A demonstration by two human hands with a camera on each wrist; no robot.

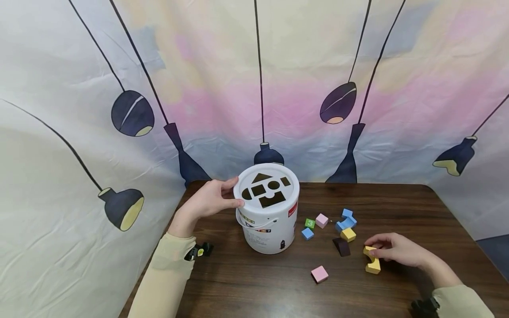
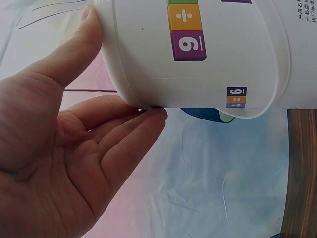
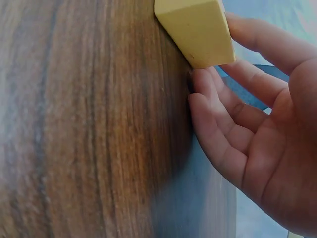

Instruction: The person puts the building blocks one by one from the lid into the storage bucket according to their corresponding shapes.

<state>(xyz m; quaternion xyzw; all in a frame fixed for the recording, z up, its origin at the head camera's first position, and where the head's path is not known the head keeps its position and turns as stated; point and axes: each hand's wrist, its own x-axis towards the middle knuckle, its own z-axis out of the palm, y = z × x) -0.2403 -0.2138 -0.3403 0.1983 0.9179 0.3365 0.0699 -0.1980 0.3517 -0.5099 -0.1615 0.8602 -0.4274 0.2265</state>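
Observation:
My left hand [image 1: 209, 197] holds the upper left edge of a white bucket [image 1: 264, 236], its thumb at the rim and its fingers around the side. The lid [image 1: 265, 172] has several cut-out shapes. In the left wrist view, thumb and fingertips touch the bucket's rim [image 2: 116, 59]. My right hand [image 1: 401, 250] pinches a yellow arch block [image 1: 373, 267] between thumb and fingers at the right of the table. The right wrist view shows one end of the yellow arch block [image 3: 198, 32] close to the tabletop, the other fingers curled beneath.
Between bucket and right hand lie a green cube [image 1: 309, 224], a pink block [image 1: 321, 220], a blue block [image 1: 307, 233], a blue arch [image 1: 345, 224], a yellow block [image 1: 348, 234] and a dark block [image 1: 342, 247]. Another pink block [image 1: 320, 274] lies nearer. Printed fabric [image 1: 222, 88] hangs behind the table.

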